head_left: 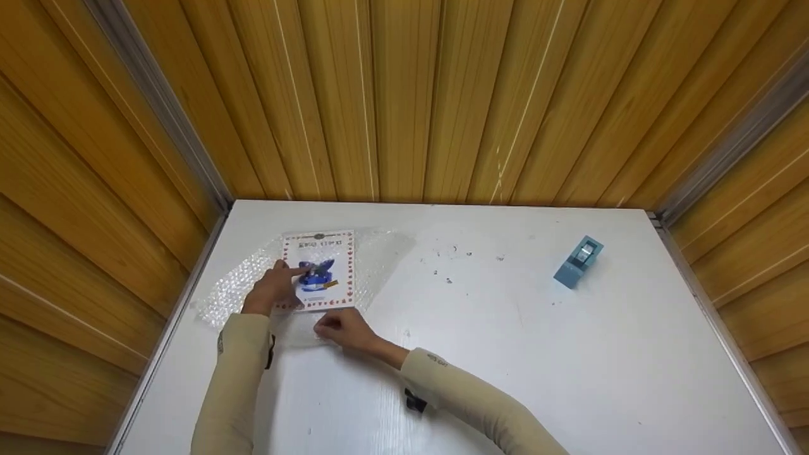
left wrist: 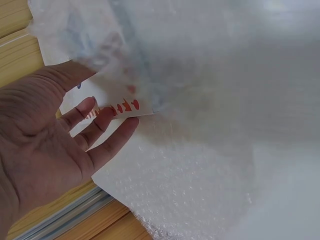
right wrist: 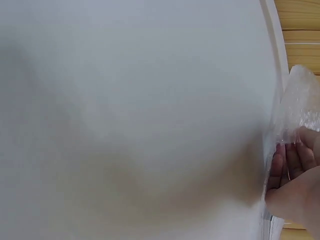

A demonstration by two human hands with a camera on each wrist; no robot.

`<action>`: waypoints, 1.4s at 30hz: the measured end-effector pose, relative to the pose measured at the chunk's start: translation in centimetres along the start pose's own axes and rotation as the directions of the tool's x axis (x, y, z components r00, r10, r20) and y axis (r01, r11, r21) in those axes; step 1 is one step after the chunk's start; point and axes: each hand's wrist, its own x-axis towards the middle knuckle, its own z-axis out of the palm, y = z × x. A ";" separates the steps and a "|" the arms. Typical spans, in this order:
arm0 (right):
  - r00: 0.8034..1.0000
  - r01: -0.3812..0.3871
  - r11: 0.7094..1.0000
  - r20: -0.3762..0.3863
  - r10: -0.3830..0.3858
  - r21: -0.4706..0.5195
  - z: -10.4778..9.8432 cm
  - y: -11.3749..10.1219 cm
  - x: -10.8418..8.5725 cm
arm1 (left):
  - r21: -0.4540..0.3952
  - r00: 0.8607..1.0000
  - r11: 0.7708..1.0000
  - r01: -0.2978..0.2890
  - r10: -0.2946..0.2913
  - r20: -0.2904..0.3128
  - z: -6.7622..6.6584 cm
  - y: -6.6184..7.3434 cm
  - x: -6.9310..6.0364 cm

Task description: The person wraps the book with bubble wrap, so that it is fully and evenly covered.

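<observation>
Your left hand (head_left: 270, 292) lies over the left side of a book (head_left: 328, 275), fingers spread apart and gently bent, the index finger reaching onto the cover picture. Your right hand (head_left: 349, 330) has its fingers curled, pinching the near edge of the bubble wrap (head_left: 234, 287) just beside the book's near edge. The book (white, bordered in red, with a blue picture) lies on the wrap near the tabletop's far left corner.

The tabletop (head_left: 505, 354) is white, with small dark marks (head_left: 449, 280) to the right of the wrap. Yellow-brown plank walls (head_left: 404, 95) rise beyond its far, left and right edges, with grey metal rails (head_left: 158, 95) where they meet.

Toward the far right corner, a blue tape dispenser (head_left: 572, 272) sits at a slant, well apart from both hands. In the left wrist view, blurred translucent wrap covers part of the book and your thumb tip.
</observation>
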 end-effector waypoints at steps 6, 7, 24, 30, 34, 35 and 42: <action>0.992 -0.080 0.993 -0.089 0.088 0.092 0.5 0.4 0.2 | -0.025 0.996 0.997 -0.066 0.067 0.052 -0.1 -0.9 0.2; 0.991 -0.088 0.989 -0.090 0.100 0.122 0.5 0.5 0.2 | -0.033 0.995 0.996 -0.079 0.081 0.063 -0.3 -1.0 0.2; 0.999 -0.037 0.993 0.005 0.036 0.116 -0.9 0.5 0.3 | -0.375 0.978 0.912 0.165 -0.102 0.184 -0.9 -1.6 1.3; 0.997 -0.046 0.994 -0.062 0.053 0.101 -1.2 0.2 0.6 | -0.215 0.966 0.976 0.029 0.028 0.256 -1.5 -1.6 1.1; 0.989 -0.029 0.996 -0.144 0.041 0.085 -1.2 0.3 1.0 | -0.042 0.951 0.996 -0.076 0.085 0.296 -1.9 -1.6 1.0; 0.987 -0.019 0.996 -0.160 0.033 0.089 -1.2 0.3 1.1 | -0.035 0.951 0.996 -0.083 0.090 0.295 -2.0 -1.7 1.1; 0.963 0.053 0.992 -0.269 -0.021 0.112 -1.6 0.8 1.2 | -0.027 0.989 0.988 -0.150 0.150 0.015 0.3 -2.4 2.0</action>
